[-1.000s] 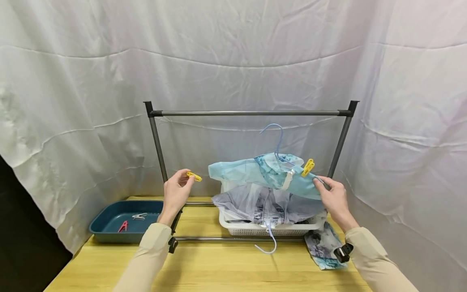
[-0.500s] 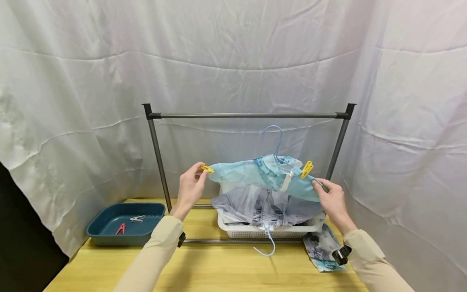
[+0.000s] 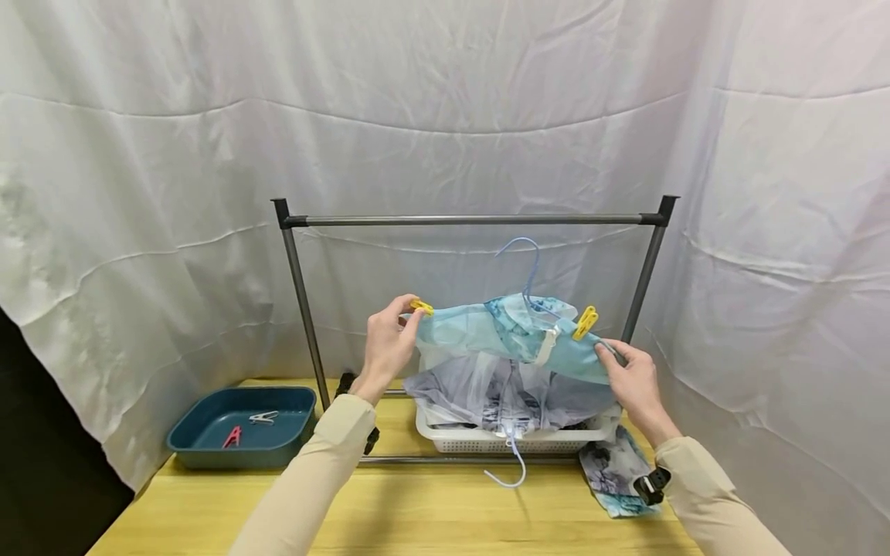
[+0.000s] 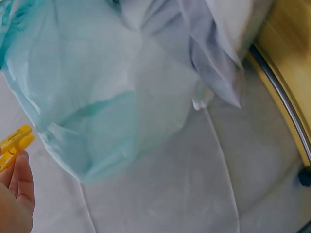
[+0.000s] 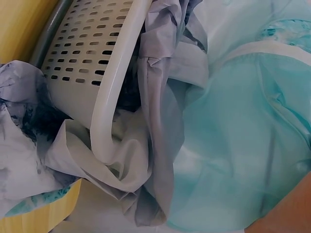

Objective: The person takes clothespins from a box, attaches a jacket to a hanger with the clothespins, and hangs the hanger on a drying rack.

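Observation:
Between thumb and fingers my left hand [image 3: 389, 344] pinches a yellow clothespin [image 3: 422, 307]. In the left wrist view the clothespin [image 4: 17, 143] is right beside the edge of a sheer light-blue garment [image 4: 97, 82]. That garment [image 3: 455, 328] hangs on a blue hanger [image 3: 535, 266] whose hook points up. My right hand [image 3: 636, 386] grips the garment's right end, at the hanger's arm. Another yellow clothespin [image 3: 586, 323] is clipped on the right shoulder. The right wrist view shows the garment [image 5: 223, 145] close up, with only a bit of the hand.
A grey-purple garment [image 3: 459, 386] with its own hanger [image 3: 518, 467] lies over a white basket [image 3: 487, 445]. A metal rack [image 3: 473, 220] stands around it. A teal tray [image 3: 188, 455] holds a red and a white clothespin. Folded cloth [image 3: 615, 471] lies at right.
My left hand has moved right and slightly up with its clothespin, from apart from the garment to its left shoulder edge. My right hand has stayed nearly still.

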Demonstrator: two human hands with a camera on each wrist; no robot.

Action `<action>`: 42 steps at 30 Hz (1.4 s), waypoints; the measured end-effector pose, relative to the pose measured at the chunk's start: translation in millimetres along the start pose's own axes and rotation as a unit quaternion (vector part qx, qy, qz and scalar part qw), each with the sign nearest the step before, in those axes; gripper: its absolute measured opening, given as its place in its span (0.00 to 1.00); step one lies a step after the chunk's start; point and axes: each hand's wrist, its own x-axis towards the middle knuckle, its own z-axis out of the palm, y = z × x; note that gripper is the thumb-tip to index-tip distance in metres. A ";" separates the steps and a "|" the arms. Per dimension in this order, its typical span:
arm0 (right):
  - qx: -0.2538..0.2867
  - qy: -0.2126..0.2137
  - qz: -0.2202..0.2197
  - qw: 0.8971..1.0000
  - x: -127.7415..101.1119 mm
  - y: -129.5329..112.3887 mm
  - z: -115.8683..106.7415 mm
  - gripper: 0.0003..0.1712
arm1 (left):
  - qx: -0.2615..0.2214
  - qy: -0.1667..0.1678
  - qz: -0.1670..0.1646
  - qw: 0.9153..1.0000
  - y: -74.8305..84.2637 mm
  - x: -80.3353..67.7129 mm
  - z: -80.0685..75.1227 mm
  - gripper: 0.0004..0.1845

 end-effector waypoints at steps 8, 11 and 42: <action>-0.003 -0.001 0.003 1.000 2.0 -1.8 -1.0 0.29 | -0.027 0.013 0.012 0.999 19.9 3.7 17.0 0.09; -0.002 -0.006 0.005 1.000 0.8 -0.7 -0.5 0.29 | -0.024 0.009 0.019 1.000 24.9 0.5 21.8 0.08; 0.028 -0.017 -0.019 0.999 0.3 2.7 -0.1 0.29 | -0.056 -0.042 0.030 0.997 51.6 12.2 33.6 0.06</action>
